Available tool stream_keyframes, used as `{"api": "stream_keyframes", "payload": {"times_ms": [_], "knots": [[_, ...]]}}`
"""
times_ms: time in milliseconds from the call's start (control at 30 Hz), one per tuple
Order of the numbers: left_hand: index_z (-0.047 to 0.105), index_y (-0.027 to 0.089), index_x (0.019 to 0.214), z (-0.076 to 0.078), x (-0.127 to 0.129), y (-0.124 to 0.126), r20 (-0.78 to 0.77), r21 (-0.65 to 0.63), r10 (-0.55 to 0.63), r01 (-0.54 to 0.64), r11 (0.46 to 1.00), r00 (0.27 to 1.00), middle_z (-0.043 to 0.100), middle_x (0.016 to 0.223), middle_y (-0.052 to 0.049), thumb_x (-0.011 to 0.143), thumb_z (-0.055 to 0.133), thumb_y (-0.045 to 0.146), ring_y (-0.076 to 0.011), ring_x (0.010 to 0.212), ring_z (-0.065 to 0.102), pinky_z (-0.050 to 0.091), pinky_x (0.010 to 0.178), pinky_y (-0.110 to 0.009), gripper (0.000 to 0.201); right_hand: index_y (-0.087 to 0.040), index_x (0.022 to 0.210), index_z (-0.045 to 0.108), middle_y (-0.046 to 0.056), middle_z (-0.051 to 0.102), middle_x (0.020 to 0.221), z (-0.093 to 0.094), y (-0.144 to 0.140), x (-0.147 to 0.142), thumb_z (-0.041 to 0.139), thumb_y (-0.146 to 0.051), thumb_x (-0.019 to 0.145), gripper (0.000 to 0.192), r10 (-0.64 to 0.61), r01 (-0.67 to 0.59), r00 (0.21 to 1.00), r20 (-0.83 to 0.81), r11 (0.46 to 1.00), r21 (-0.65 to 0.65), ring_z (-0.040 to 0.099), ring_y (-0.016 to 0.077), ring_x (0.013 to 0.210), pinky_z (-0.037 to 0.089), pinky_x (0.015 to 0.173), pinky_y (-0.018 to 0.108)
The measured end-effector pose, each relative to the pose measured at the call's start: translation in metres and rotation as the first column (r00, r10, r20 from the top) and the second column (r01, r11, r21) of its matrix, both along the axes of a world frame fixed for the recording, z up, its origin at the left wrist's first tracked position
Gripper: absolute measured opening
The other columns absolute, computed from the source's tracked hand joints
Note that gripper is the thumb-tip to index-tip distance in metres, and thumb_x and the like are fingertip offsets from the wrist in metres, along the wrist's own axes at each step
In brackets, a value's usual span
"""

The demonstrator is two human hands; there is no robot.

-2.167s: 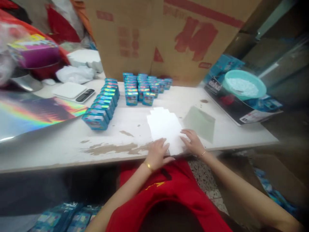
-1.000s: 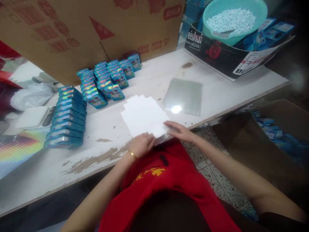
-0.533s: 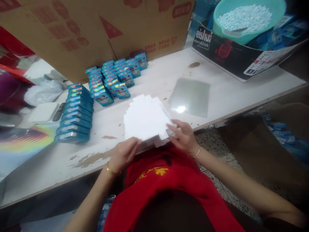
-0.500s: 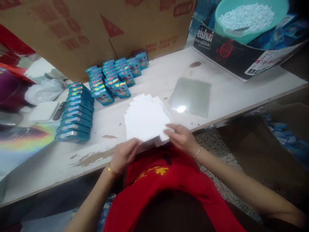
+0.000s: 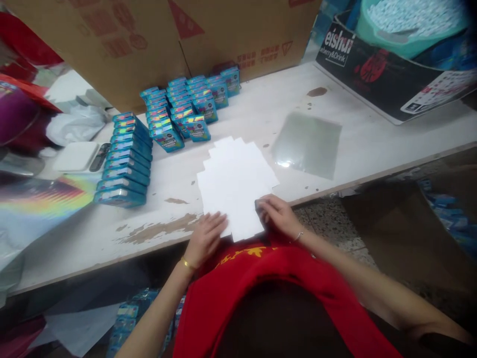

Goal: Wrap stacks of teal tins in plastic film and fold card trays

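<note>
A fanned stack of white paper sheets (image 5: 236, 181) lies flat at the front edge of the worn white table (image 5: 156, 219). My left hand (image 5: 206, 239) rests with spread fingers on the stack's near left corner. My right hand (image 5: 278, 216) presses on the near right corner, its fingers bent over the edge of the sheets. A clear plastic sheet (image 5: 307, 144) lies on the table to the right of the paper.
Rows of small blue boxes (image 5: 186, 107) and a second row (image 5: 124, 159) stand behind and left of the paper. A white scale (image 5: 80, 156) and holographic foil (image 5: 33, 204) sit at left. A big cardboard box (image 5: 167, 40) stands behind. A black carton (image 5: 387, 74) carries a teal basin (image 5: 410, 22).
The near edge of the paper stack was lifted between both hands half a second ago; now it lies flat again with both hands pressing on its near corners. The view has shifted.
</note>
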State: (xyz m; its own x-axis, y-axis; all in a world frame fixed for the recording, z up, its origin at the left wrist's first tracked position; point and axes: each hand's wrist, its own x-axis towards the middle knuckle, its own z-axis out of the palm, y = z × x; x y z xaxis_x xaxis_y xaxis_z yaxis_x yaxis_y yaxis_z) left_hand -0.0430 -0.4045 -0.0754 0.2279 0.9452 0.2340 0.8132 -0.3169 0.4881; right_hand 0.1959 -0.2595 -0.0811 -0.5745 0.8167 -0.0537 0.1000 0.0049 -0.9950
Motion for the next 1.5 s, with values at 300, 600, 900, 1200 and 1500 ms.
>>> {"api": "stream_keyframes", "payload": {"times_ms": [300,600,900,1200,1500], "knots": [[0.062,0.021,0.098,-0.003,0.009,0.01,0.219,-0.153,0.325,-0.296,0.943,0.92,0.068,0.101,-0.005,0.094,0.041,0.024,-0.0193,0.11,0.056,0.037,0.101,-0.045,0.022,-0.019,0.091,0.06,0.004,0.057,0.089,-0.001,-0.007,-0.003,0.042,-0.03,0.095,0.021,0.028,-0.048,0.997,0.071,0.956,0.288,0.057,0.0127,0.07,0.05,0.066,0.029],[0.058,0.02,0.09,0.054,0.029,0.066,-0.452,-0.335,0.034,-0.205,0.92,0.892,0.062,0.089,-0.005,0.093,0.042,0.027,-0.023,0.092,0.052,0.045,0.073,-0.035,0.018,-0.014,0.111,0.055,0.007,0.054,0.08,-0.017,0.007,-0.017,0.032,-0.008,0.094,0.03,0.006,-0.264,0.957,0.291,0.443,0.857,0.051,0.0172,0.071,0.048,0.065,0.029],[0.055,0.019,0.099,0.032,0.033,0.075,-0.537,-0.256,-0.006,-0.156,0.954,0.844,0.062,0.082,-0.005,0.092,0.041,0.019,-0.0209,0.08,0.053,0.035,0.054,-0.027,0.016,-0.006,0.126,0.048,0.02,0.056,0.115,-0.02,0.012,-0.003,0.05,-0.061,0.083,0.07,0.166,-0.508,0.861,0.48,0.26,0.821,0.054,0.0279,0.094,0.048,0.079,0.043],[0.055,0.014,0.108,0.046,0.018,0.068,-0.394,-0.268,-0.244,0.143,0.953,0.886,0.062,0.095,-0.011,0.089,0.048,0.038,-0.0236,0.091,0.054,0.045,0.074,-0.033,0.032,-0.014,0.134,0.041,0.015,0.062,0.11,-0.033,0.006,-0.009,0.041,-0.024,0.094,0.041,0.081,-0.315,0.949,0.306,0.338,0.887,0.058,0.0243,0.093,0.052,0.075,0.04],[0.047,0.023,0.12,0.06,0.027,0.098,-0.436,-0.417,0.066,-0.267,0.869,0.897,0.069,0.083,-0.005,0.092,0.042,0.037,-0.0235,0.078,0.066,0.042,0.064,-0.029,0.032,-0.028,0.146,0.019,0.012,0.034,0.147,-0.034,-0.001,-0.023,0.036,-0.006,0.09,0.062,0.006,-0.223,0.971,0.241,0.405,0.887,0.051,0.0232,0.118,0.053,0.09,0.043]]}}
